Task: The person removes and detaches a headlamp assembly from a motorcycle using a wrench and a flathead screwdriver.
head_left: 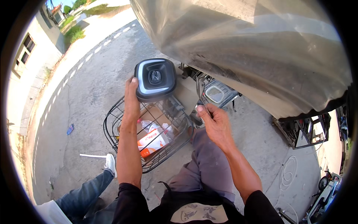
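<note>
My left hand (pixel 131 93) grips the left side of a black rounded-square unit (pixel 169 80) that looks like a vehicle's front lamp. It has a silver band and a dark recessed centre. Just below it is a black wire basket (pixel 112 132), with my left forearm crossing over it. My right hand (pixel 214 121) is closed, thumb and forefinger pinched at the lower end of thin dark metal or wire pieces (pixel 200 87); exactly what it holds is too small to make out. Beside that hand lies a dark panel with a pale rounded-square window (pixel 214 94).
An orange-and-white carton (pixel 153 142) and clear plastic bottles (pixel 167 130) lie in the basket. A large clear plastic sheet (pixel 261 56) hangs over the upper right. A bystander's leg and white shoe (pixel 110 164) are at lower left. Coiled white hose (pixel 288 173) lies at right.
</note>
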### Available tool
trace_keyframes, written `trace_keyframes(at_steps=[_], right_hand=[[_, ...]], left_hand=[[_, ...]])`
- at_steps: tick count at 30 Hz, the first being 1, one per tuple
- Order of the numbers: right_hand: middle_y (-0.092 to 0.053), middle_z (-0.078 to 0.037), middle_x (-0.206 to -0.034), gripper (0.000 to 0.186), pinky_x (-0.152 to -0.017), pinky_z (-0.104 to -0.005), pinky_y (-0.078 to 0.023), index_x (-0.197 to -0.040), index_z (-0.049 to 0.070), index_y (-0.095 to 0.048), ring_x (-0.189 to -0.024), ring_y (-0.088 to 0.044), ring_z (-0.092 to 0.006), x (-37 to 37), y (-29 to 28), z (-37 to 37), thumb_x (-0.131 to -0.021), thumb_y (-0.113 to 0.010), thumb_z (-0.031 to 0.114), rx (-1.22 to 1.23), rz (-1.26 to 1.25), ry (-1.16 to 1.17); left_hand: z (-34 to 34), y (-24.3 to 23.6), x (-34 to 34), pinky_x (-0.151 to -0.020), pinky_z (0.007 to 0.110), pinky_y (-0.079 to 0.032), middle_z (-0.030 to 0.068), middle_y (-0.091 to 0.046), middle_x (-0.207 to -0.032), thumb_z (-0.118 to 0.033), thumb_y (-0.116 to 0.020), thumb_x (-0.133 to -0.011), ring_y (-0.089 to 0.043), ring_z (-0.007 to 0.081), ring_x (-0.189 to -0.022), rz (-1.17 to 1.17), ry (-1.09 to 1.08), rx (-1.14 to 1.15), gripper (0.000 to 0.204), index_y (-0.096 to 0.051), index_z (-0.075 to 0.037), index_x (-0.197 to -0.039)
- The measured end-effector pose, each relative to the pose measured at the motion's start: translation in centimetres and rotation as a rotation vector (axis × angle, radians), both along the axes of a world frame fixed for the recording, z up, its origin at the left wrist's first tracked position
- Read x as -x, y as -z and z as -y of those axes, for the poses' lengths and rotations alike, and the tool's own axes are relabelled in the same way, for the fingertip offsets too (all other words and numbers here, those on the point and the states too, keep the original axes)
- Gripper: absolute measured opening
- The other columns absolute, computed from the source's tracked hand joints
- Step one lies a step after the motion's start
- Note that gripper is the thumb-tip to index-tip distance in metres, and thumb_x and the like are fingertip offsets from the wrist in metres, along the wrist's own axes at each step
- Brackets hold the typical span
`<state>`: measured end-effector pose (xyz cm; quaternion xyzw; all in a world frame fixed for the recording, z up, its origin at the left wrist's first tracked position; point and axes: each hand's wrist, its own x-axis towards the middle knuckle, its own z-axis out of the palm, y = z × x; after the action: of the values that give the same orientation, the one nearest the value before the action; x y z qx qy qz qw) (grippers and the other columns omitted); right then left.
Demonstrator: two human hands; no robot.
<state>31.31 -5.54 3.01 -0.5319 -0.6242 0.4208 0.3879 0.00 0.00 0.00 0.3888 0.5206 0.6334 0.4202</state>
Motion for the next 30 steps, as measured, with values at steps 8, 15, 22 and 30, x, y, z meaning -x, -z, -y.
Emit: trace_keyframes(at_steps=[8,15,22,30], right_hand=[[-0.073,-0.016,-0.111,0.027,-0.082,-0.0470,-0.058,-0.121,0.003,-0.078,-0.097,-0.073,-0.0389,6.8,0.3,-9.1,-0.096,-0.070,0.009,-0.588,0.162,0.121],[-0.072,-0.012,-0.116,0.026,-0.087,-0.0475,-0.057,-0.118,0.004,-0.077,-0.103,-0.072,-0.0380,8.5,-0.2,-8.8,-0.094,-0.067,0.001,-0.613,0.453,0.142],[-0.074,-0.016,-0.115,0.022,-0.092,-0.0495,-0.053,-0.115,0.003,-0.076,-0.106,-0.070,-0.0419,7.9,-0.5,-10.9,-0.095,-0.067,0.009,-0.444,0.350,0.080],[-0.073,-0.020,-0.109,0.021,-0.088,-0.0487,-0.052,-0.113,0.002,-0.073,-0.100,-0.070,-0.0417,6.8,-0.6,-10.2,-0.096,-0.070,0.014,-0.420,0.201,0.030]], left_hand=[[-0.8,-0.2,0.2,-0.109,0.037,-0.048,0.0187,-0.060,-0.141,-0.055,-0.057,-0.107,-0.060,0.0249,-0.129,0.021,0.015,-0.020,0.078,-0.045,0.003,-0.158],[-0.1,0.3,0.3,-0.113,0.036,-0.044,0.0191,-0.058,-0.144,-0.054,-0.058,-0.107,-0.057,0.0243,-0.133,0.084,0.025,0.004,0.080,-0.044,0.006,-0.159],[-0.4,0.3,0.7,-0.117,0.039,-0.041,0.0220,-0.058,-0.146,-0.054,-0.058,-0.106,-0.056,0.0288,-0.136,0.032,0.031,0.027,0.083,-0.041,0.006,-0.161],[0.8,-0.9,-0.3,-0.123,0.047,-0.037,0.0332,-0.050,-0.156,-0.056,-0.064,-0.099,-0.050,0.0420,-0.147,-0.152,0.102,0.036,0.096,-0.033,0.006,-0.166]])
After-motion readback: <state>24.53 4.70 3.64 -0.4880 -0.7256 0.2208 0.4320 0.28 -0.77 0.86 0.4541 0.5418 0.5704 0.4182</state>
